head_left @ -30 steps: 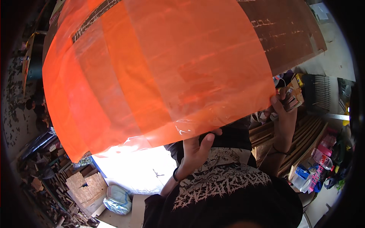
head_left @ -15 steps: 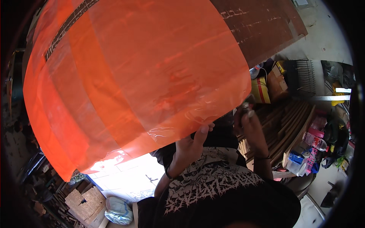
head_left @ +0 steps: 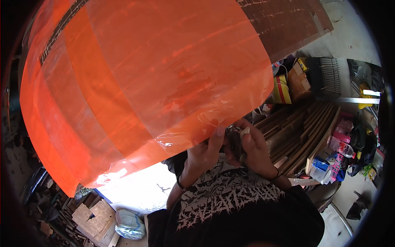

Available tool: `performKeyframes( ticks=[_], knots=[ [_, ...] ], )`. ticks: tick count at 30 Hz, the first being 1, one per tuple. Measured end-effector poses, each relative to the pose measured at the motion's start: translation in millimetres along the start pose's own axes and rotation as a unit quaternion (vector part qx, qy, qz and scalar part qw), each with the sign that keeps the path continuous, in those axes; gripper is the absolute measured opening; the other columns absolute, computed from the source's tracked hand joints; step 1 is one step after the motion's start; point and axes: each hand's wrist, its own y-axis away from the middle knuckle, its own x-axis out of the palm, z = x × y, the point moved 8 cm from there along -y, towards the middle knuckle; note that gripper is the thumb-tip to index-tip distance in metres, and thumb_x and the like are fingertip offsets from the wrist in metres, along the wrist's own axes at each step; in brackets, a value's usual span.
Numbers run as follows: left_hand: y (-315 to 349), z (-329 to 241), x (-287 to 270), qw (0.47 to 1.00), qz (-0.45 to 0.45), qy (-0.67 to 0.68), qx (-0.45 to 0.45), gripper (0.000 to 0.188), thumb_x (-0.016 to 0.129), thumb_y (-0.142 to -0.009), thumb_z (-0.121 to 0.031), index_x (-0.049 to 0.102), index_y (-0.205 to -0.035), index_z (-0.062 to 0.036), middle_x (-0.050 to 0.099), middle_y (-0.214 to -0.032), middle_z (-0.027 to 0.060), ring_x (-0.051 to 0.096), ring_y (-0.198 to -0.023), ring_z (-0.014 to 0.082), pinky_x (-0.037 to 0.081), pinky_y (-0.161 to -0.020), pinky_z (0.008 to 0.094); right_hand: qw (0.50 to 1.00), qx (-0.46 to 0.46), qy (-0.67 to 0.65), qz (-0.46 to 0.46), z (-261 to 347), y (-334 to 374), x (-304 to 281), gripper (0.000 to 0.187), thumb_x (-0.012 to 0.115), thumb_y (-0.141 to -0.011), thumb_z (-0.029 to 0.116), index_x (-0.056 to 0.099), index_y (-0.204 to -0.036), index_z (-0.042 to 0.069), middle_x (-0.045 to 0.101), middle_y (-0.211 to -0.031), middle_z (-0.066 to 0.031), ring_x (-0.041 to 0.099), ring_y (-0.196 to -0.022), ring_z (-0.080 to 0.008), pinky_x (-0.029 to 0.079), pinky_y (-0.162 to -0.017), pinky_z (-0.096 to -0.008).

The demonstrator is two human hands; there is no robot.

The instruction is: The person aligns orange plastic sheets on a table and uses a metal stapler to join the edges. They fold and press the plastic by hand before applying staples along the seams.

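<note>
A large orange see-through plastic sheet (head_left: 177, 82) spreads over a worn brown board (head_left: 290, 26), which shows through it and sticks out at the upper right. My left hand (head_left: 205, 154) pinches the sheet's near edge, thumb on top and the other fingers underneath. Close beside it, at that same edge, my right hand (head_left: 257, 150) is closed around a small dark metal object (head_left: 234, 140). My fingers cover much of this object, and its kind cannot be made out.
To the right stands a stack of curved wooden strips (head_left: 304, 131), with a pink basket (head_left: 338, 164) beyond it. A yellow and red package (head_left: 282, 89) sits behind the strips. At the lower left are a wooden block (head_left: 94, 218) and a tied whitish bag (head_left: 130, 224).
My right hand has moved left with the small metal object, from beside the sheet's corner to its near edge next to my left hand. My left hand keeps its pinch.
</note>
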Motion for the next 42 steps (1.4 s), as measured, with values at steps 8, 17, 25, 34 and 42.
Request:
performKeyframes(
  ticks=[8,17,25,34,42],
  knots=[
    [0.0,3.9,3.8,0.994,0.013,0.087,-0.065,0.020,0.046,-0.098,-0.012,0.052,-0.105,0.0050,0.054,-0.062,0.0047,0.055,-0.047,0.0118,0.045,-0.040,0.0241,0.999,0.007,-0.041,0.011,10.2,-12.2,7.8,0.044,0.057,-0.094,0.029,0.043,-0.124,0.001,0.059,-0.094,-0.0092,0.063,-0.070,-0.0171,0.054,-0.051,-0.0280],
    [-1.0,12.1,3.4,0.992,0.010,0.090,-0.084,0.021,0.047,-0.098,-0.013,0.055,-0.106,0.0051,0.055,-0.072,0.0057,0.055,-0.056,0.0095,0.050,-0.043,0.0240,0.999,-0.011,-0.031,-0.036,13.1,-15.0,4.8,0.039,0.058,-0.093,0.024,0.048,-0.120,-0.001,0.059,-0.094,-0.0090,0.060,-0.071,-0.0155,0.054,-0.056,-0.0295],
    [-3.3,9.3,1.9,0.997,0.018,0.056,-0.052,0.022,0.046,-0.098,-0.012,0.057,-0.109,0.0044,0.055,-0.071,0.0041,0.055,-0.056,0.0084,0.049,-0.046,0.0227,0.998,-0.033,-0.010,-0.054,14.8,-18.9,4.6,0.038,0.061,-0.091,0.024,0.051,-0.118,0.000,0.061,-0.093,-0.0085,0.059,-0.070,-0.0126,0.049,-0.055,-0.0262],
    [-3.4,4.5,1.2,0.999,0.022,0.021,-0.024,0.021,0.046,-0.098,-0.011,0.058,-0.110,0.0017,0.055,-0.066,0.0027,0.054,-0.051,0.0077,0.044,-0.046,0.0215,0.998,-0.040,-0.017,-0.048,12.4,-18.1,3.8,0.037,0.062,-0.090,0.023,0.052,-0.116,0.000,0.062,-0.092,-0.0077,0.059,-0.069,-0.0123,0.049,-0.056,-0.0263],
    [-4.1,3.0,1.2,0.999,0.026,0.018,-0.013,0.021,0.047,-0.098,-0.012,0.056,-0.109,0.0029,0.055,-0.066,0.0029,0.054,-0.051,0.0078,0.044,-0.046,0.0205,0.998,-0.035,-0.015,-0.050,11.9,-18.4,3.1,0.037,0.062,-0.090,0.022,0.051,-0.117,-0.001,0.061,-0.097,-0.0077,0.060,-0.072,-0.0125,0.049,-0.056,-0.0266]
  ],
)
